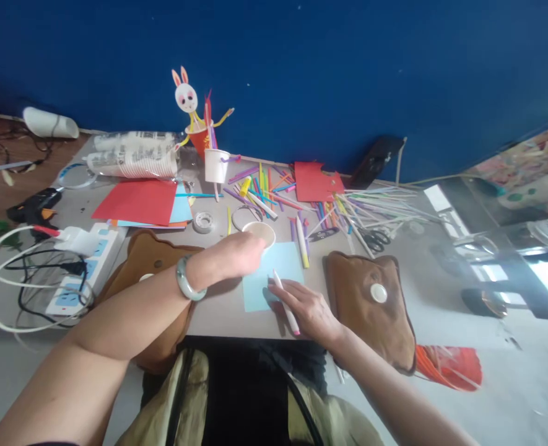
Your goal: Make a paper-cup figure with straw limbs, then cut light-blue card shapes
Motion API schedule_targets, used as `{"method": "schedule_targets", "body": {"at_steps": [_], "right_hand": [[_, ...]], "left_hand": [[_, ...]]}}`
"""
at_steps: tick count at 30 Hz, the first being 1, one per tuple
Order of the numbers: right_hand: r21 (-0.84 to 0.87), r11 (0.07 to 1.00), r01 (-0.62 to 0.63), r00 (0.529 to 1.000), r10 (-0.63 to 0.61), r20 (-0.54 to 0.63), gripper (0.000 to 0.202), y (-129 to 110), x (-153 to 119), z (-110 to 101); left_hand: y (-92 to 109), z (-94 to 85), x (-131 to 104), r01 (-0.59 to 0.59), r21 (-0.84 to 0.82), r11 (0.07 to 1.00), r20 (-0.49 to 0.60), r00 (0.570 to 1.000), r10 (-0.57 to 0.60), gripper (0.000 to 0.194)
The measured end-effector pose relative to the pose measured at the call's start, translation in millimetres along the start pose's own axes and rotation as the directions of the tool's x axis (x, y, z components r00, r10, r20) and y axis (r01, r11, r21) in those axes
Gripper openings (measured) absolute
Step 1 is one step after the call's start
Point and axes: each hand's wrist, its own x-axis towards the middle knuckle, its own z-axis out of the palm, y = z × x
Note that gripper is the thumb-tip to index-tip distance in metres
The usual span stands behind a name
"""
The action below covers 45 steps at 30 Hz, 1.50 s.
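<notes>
My left hand (243, 253), with a bangle on its wrist, is closed on the near side of a white paper cup (265, 231). Its fingertips are partly hidden behind the hand. The cup's round opening faces up, at the top edge of a light blue sheet of paper (287, 257). My right hand (308, 308) rests over the lower right of that sheet, its fingers around a white marker (289, 314) with a pink end. The marker's other end points away from me.
Markers and coloured sticks (264, 189) lie scattered behind the sheet. Brown cushions (371, 310) flank the workspace. Scissors (376, 240), tape (204, 222), red paper (137, 201), a power strip (85, 266) and a rabbit figure (186, 98) on a red cup stand around.
</notes>
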Motion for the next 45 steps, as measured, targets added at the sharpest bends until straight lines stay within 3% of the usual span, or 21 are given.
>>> {"method": "schedule_targets", "body": {"at_steps": [7,19,24,29,37,45], "right_hand": [[-0.062,0.997,-0.036,0.998,0.034,-0.044,0.030,-10.1,7.4,7.1],[-0.115,0.989,-0.097,0.995,0.095,-0.023,0.033,-22.0,12.0,10.7],[-0.120,0.987,-0.106,0.994,0.105,-0.013,0.037,-22.6,11.6,10.3],[-0.105,0.989,-0.103,0.995,0.102,-0.020,0.040,-21.8,9.8,8.9],[-0.071,0.994,-0.083,0.995,0.079,-0.064,0.065,-18.3,7.5,11.6],[-0.097,0.993,-0.065,0.995,0.056,-0.087,0.080,-16.1,8.4,11.9]], "left_hand": [[-25.3,-11.4,9.2,0.087,0.001,0.996,-0.110,0.990,-0.087,0.018],[-23.4,-1.8,12.7,0.028,0.108,0.994,-0.068,0.997,-0.021,0.023],[-12.5,8.8,8.9,0.001,0.164,0.986,-0.011,1.000,0.001,0.027],[7.9,20.4,0.2,0.044,0.224,0.974,-0.033,0.999,-0.038,0.024],[42.9,6.8,-21.8,0.045,0.155,0.987,-0.025,0.999,-0.042,0.021],[42.9,20.7,-15.0,0.054,0.142,0.988,0.009,0.998,-0.056,0.023]]}}
